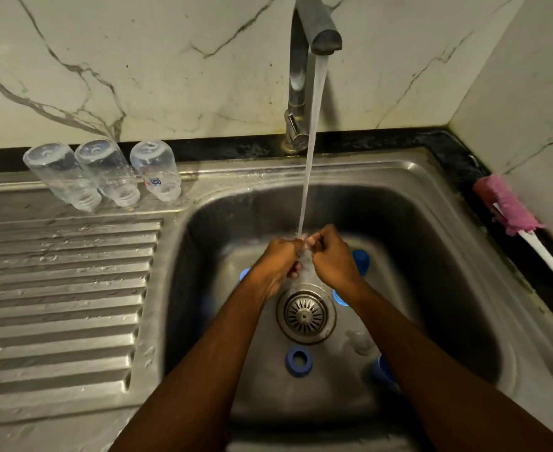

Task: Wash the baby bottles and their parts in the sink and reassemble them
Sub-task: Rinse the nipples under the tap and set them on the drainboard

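— One steel sink (431, 203) fills the middle, with its ribbed draining board (59, 288) on the left?
— Yes. The tap (298, 76) at the back is running, and the water stream (311, 141) falls into the basin.
— Where are the bottles?
— Three clear baby bottles (107, 172) stand mouth down in a close row at the back of the draining board. A pink-headed bottle brush (506, 207) lies on the dark surface (464, 158) to the right.
— And the hands?
— The left hand (278, 259) and right hand (332, 259) meet under the stream, just beyond the strainer (305, 314), fingers curled.
— Anything on the basin floor?
— A blue screw ring (299, 361) just this side of the strainer, other blue pieces half hidden by the arms, and a clear teat (361, 342).
— What are the hands holding?
— Both pinch a small clear part (306, 256) in the water. Which part it is, I cannot tell.
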